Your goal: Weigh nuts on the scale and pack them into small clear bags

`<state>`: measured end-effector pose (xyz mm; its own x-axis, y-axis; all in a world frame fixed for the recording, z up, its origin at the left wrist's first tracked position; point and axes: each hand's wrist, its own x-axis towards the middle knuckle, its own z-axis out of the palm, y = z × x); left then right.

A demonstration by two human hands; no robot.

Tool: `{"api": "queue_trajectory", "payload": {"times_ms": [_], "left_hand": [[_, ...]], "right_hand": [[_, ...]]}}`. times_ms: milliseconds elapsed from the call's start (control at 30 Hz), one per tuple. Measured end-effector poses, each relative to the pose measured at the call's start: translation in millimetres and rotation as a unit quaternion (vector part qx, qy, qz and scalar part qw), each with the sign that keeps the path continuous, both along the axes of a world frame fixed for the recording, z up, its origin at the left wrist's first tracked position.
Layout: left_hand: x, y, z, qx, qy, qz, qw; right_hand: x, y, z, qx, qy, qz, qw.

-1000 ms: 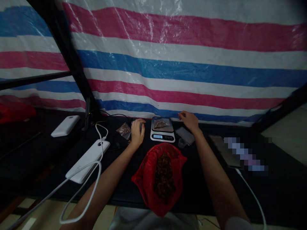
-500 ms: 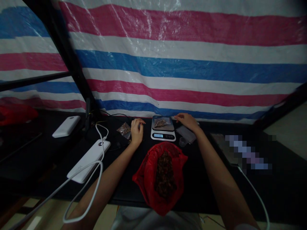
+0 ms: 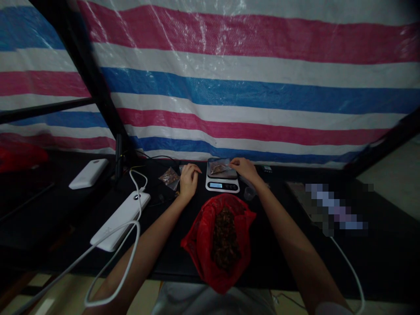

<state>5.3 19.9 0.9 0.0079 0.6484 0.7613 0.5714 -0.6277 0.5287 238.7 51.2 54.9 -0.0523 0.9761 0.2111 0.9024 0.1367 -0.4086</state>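
Observation:
A small clear plastic bag of brown bits [image 3: 218, 167] lies on the digital kitchen scale [image 3: 215, 185], whose display is lit. My right hand [image 3: 244, 169] reaches over the scale's right side, its fingertips pinched on the bag's right edge. To the left of the scale, my left hand [image 3: 188, 180] rests on the table, fingers loosely bent and apart, holding nothing visible. Beside it lies a second filled clear bag [image 3: 169, 177]. Nearest me stands an open red plastic bag [image 3: 203, 245] with dark brown dried pieces [image 3: 225, 240] inside. A small clear cup [image 3: 250, 193] sits under my right wrist.
A white power bank [image 3: 120, 223] with a looping white cable [image 3: 135, 253] lies left, and another white power bank [image 3: 89, 174] farther left. A flat dark device [image 3: 302, 201], partly pixelated, is at right. Striped plastic sheeting [image 3: 229, 96] hangs behind the black table [image 3: 275, 267].
My right hand has moved left from beside the scale onto the edge of the bag on it. The left hand has hardly moved.

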Motion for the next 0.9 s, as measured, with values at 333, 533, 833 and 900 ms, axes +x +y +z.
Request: {"api": "queue_trajectory", "payload": {"times_ms": [333,533,833,900], "left_hand": [[11.1,-23.6,21.7,-0.068,-0.128,-0.044,0.988],[2.7,-32.4,10.2,-0.250,-0.231,-0.210,0.917],[7.5,-35.3,12.6,-0.289,-0.257,-0.198,0.900],[7.5,-33.3,12.0,-0.291,-0.245,-0.197,0.904]], "right_hand": [[-52.9,-62.3,32.2,0.163,0.019,0.141,0.976],[-66.0,-102.9,7.6,0.160,0.061,0.132,0.976],[-55.7,-107.0,-14.8,0.163,0.168,0.045,0.971],[-53.9,-106.9,-13.3,0.161,0.171,0.034,0.972]]}}
